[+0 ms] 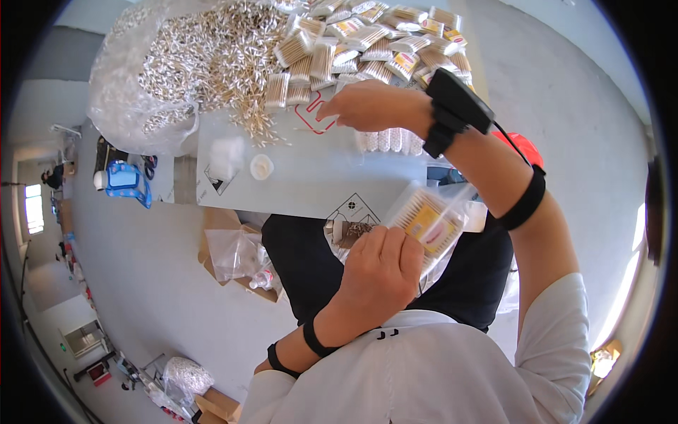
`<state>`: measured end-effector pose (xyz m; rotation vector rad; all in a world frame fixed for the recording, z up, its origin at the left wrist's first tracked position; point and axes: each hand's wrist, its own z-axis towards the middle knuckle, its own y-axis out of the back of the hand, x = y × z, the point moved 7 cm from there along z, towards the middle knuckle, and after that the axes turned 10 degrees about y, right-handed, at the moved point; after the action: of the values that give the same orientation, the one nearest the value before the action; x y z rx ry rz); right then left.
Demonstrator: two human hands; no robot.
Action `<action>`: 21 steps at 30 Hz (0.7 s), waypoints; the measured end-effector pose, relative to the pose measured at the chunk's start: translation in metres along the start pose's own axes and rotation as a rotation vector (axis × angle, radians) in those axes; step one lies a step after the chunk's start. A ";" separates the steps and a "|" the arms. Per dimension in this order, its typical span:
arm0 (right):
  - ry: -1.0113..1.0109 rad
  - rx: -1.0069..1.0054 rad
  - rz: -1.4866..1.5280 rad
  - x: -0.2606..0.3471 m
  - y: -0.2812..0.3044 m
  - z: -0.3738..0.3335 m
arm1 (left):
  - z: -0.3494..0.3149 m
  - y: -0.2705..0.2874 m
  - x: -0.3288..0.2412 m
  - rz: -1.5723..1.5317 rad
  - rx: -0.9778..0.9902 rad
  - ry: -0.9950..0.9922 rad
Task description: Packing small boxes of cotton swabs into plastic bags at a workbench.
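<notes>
Left hand [381, 272] grips a light, crinkly cotton-swab packet [429, 225] by its edge. Right hand [371, 106] pinches loose swabs [212, 63] on the tabletop [311, 177]; they likely scatter easily.

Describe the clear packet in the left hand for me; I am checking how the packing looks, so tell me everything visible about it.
The packet is a clear, glossy plastic bag filled with cotton swabs lying side by side, their pale wooden sticks showing through. A yellow label with a red patch sits on its face. It is held tilted above the person's lap, just below the near edge of the white table. The left hand has it in its grip at the lower left end; loose plastic sticks out at the upper right.
</notes>
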<state>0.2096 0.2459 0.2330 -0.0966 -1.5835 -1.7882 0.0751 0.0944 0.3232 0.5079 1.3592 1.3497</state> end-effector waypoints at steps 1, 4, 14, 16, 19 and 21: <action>-0.085 0.150 -0.040 -0.004 -0.013 0.010 | 0.001 0.001 0.006 -0.009 0.001 0.015; -0.142 0.488 -0.253 -0.025 -0.041 0.017 | 0.003 0.006 0.014 -0.235 0.050 0.001; -0.264 0.125 -0.192 0.014 0.062 -0.044 | -0.011 0.017 0.017 -0.448 0.109 0.133; -0.148 -0.262 -0.232 0.032 0.098 -0.079 | -0.019 0.023 0.018 -0.417 0.110 0.142; -0.258 -0.269 -0.080 0.043 0.135 -0.123 | -0.024 0.039 0.031 -0.459 0.017 0.357; -0.342 -0.268 -0.082 0.052 0.144 -0.154 | -0.022 0.047 0.037 -0.435 -0.018 0.371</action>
<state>0.3137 0.0897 0.3418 -0.4939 -1.5835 -2.1279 0.0268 0.1298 0.3454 -0.0632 1.6408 1.1225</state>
